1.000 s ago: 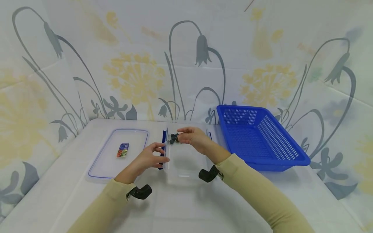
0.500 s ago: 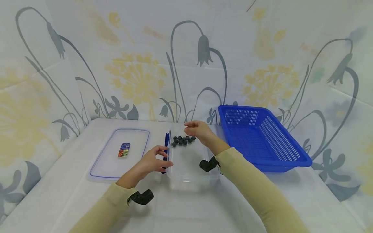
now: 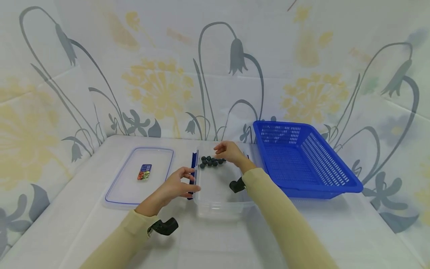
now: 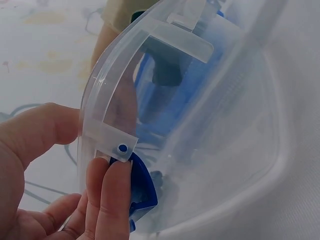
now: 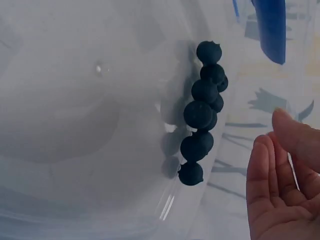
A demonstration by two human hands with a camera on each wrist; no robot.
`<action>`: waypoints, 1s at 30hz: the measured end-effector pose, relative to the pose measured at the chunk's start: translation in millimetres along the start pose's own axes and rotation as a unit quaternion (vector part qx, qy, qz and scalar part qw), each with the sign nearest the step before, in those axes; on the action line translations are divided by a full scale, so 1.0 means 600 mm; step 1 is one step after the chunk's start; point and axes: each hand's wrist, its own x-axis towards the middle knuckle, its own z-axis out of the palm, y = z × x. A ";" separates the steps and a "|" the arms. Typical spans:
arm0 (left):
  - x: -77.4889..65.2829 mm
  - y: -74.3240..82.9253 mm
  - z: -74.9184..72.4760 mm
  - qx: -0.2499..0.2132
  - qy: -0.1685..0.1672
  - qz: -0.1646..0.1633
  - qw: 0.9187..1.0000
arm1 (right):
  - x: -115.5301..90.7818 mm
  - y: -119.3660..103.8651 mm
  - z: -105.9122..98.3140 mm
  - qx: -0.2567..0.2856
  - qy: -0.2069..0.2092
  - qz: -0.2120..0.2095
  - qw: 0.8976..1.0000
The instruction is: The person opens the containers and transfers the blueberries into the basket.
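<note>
A clear plastic container point(image 3: 218, 188) stands mid-table with blue side latches, one latch point(image 4: 143, 182) showing in the left wrist view. My left hand point(image 3: 174, 184) grips the container's left wall, thumb at the rim and fingers against the latch. Several dark blueberries point(image 3: 209, 162) lie in a cluster at the far end inside. In the right wrist view these blueberries point(image 5: 198, 115) sit along the container's wall. My right hand point(image 3: 231, 152) hovers over the far end, right of the cluster. Its fingers are loosely bent, and nothing shows between them.
To the left lies a clear lid point(image 3: 134, 192) with a blue seal and a colourful label point(image 3: 145, 172). A blue perforated basket point(image 3: 302, 164) stands close to the container's right. A flower-patterned cloth point(image 3: 215, 74) hangs behind the white table.
My right hand has moved back and right from over the blueberries, uncovering the cluster, then dipped slightly left. The berries have spread or rolled rightward. My left hand stays at the container's wall.
</note>
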 end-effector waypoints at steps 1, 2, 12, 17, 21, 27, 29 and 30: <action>0.000 -0.001 0.000 -0.002 0.001 -0.001 1.000 | 0.001 0.003 -0.002 -0.018 -0.003 0.001 1.000; 0.001 -0.001 0.000 -0.002 0.001 -0.001 1.000 | 0.004 0.005 -0.004 -0.032 -0.006 0.003 0.999; 0.002 -0.002 -0.005 -0.004 -0.009 0.011 1.000 | 0.044 0.054 -0.023 -0.173 -0.043 0.016 0.984; 0.003 -0.001 -0.002 -0.004 -0.008 0.010 1.000 | 0.031 0.039 -0.022 -0.225 -0.046 0.036 0.973; 0.003 0.001 0.000 -0.003 -0.006 0.009 1.000 | 0.027 0.034 -0.021 -0.271 -0.053 0.034 0.961; 0.001 0.000 -0.001 -0.003 0.000 0.003 1.000 | 0.032 0.039 -0.016 -0.306 -0.074 0.029 0.949; 0.001 -0.001 -0.001 -0.001 0.000 0.003 1.000 | 0.034 0.042 -0.014 -0.309 -0.078 0.030 0.947; 0.001 -0.001 -0.001 -0.002 0.000 0.003 1.000 | 0.035 0.043 -0.013 -0.311 -0.080 0.029 0.947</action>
